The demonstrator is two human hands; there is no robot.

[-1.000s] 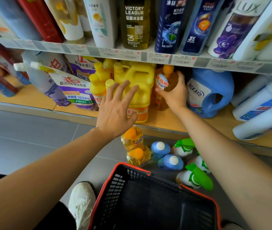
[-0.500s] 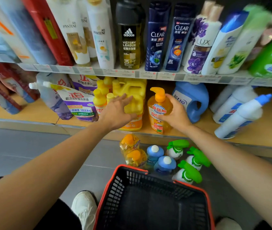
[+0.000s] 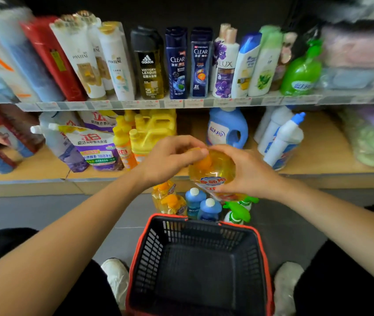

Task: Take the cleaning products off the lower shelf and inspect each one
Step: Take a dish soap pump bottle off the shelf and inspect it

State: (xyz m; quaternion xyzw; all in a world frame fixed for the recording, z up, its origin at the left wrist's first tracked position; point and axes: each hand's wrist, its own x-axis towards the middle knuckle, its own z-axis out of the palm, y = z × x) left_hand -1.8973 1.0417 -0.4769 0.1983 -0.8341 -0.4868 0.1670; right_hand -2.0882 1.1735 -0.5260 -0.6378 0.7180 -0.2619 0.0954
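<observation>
On the left of the lower shelf [image 3: 33, 173] lie soft pouches [image 3: 97, 148], and next to them stand yellow jugs [image 3: 156, 131]. My left grip [image 3: 170, 156] is curled, and its fingertips pinch the orange pump top of the yellow bottle [image 3: 213, 173]. My right grip [image 3: 247, 172] is wrapped round the fat part of that same bottle from the right side. So the bottle is off the shelf, up in the air just in front of it, and I look down on its top. Behind my right grip a blue jug [image 3: 227, 130] stands on the shelf. Farther right, white bottles [image 3: 281, 142] with blue caps lean there. On the floor under the yellow bottle stand two pump bottles [image 3: 170, 200], two blue bottles [image 3: 201, 202] and green sprayers [image 3: 238, 212], all close together. A black basket [image 3: 158, 242] with a red rim sits just in front of them, between my white shoes [image 3: 115, 277].
</observation>
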